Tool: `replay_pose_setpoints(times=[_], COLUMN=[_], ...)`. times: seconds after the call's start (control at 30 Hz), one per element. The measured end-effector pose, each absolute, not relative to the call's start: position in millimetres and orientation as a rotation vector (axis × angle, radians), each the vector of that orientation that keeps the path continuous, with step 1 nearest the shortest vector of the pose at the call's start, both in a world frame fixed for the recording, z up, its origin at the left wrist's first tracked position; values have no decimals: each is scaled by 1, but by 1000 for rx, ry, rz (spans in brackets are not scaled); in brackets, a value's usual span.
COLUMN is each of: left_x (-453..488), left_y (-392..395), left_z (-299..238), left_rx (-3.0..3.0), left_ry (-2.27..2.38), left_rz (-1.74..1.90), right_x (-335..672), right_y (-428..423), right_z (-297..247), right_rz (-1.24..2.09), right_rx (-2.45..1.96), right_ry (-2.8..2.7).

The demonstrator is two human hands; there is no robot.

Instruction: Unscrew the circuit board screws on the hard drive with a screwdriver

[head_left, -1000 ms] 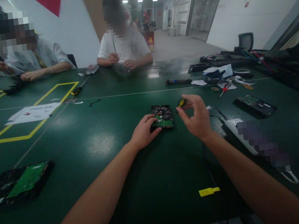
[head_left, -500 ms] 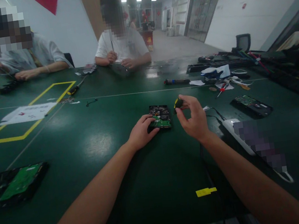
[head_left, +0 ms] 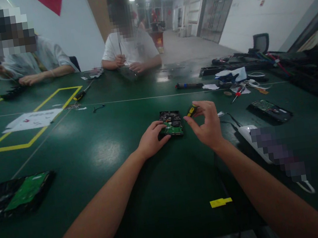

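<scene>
A hard drive with a green circuit board lies on the dark green table. My left hand grips its left and near edges, thumb at the near side and fingers over the board. Just right of the drive, my right hand pinches a yellow-and-black screwdriver handle between thumb and fingertips. The handle is tilted above the table, apart from the drive. I cannot make out the screwdriver's shaft or tip.
Other hard drives lie at the left and right. A white power strip with a cable is beside my right forearm. Another screwdriver, a red-handled screwdriver and paper sheets lie farther back. Two people sit opposite.
The screwdriver handle has tilted in my right hand, showing more of its side. My left hand keeps its grip on the drive. The whole view has shifted slightly.
</scene>
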State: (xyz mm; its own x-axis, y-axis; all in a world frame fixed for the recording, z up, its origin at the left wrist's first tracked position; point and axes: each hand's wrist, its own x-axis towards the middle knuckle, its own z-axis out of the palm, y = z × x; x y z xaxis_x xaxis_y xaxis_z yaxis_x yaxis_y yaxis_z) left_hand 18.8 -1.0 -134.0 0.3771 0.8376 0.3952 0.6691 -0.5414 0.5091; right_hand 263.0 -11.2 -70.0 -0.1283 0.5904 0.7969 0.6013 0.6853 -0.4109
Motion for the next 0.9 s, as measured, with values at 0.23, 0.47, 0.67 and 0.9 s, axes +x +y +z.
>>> replay_pose_setpoints(times=[0.23,0.47,0.67,0.9], left_x=[19,19,19,19], left_y=[-2,-2,-2,-2], left_z=[-133,-133,-132,-131], left_rx=[2377,2369,2376,2396], left_ry=[1338,1343,1343,1314], left_rz=[931,925,909,929], right_x=[263,262,264,262], right_y=[-10,-10,-9,-11], right_z=[-71,-71,-71,-70], right_rz=[29,51,19,14], right_rx=[-943,-916,-922,-909], right_ry=[-1791,-1798,-1769,-1785])
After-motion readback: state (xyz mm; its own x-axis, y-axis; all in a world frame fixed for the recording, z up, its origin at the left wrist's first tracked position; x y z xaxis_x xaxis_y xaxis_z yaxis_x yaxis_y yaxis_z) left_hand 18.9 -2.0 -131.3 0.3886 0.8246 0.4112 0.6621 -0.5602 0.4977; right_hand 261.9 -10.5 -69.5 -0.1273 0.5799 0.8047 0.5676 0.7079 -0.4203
